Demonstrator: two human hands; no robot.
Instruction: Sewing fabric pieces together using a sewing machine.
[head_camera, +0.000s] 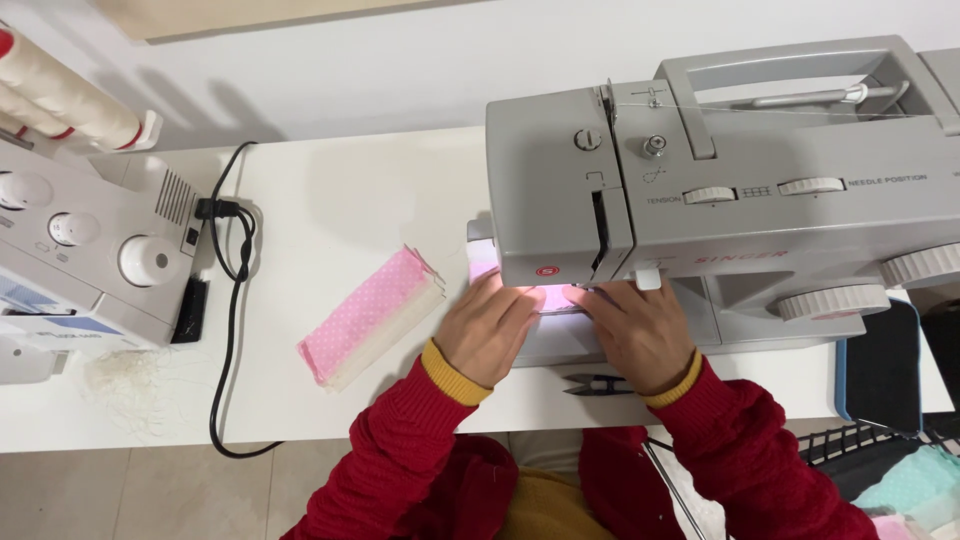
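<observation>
Guiding pink fabric (548, 298) under the sewing machine (720, 190) head, both hands flat.
My left hand (488, 330) and right hand (632, 330) press it with fingers spread, gripping nothing; fingertips sit beside the hidden needle, so I risk a prick.

I wear a deep red knitted jumper — thick, nubbly wool on both arms. At each wrist a mustard-yellow ribbed cuff peeps out from under the red sleeve, just behind my left hand (487, 335) and my right hand (640, 335). Down at six o'clock a mustard-coloured garment shows between the sleeves — my hands are bare
</observation>
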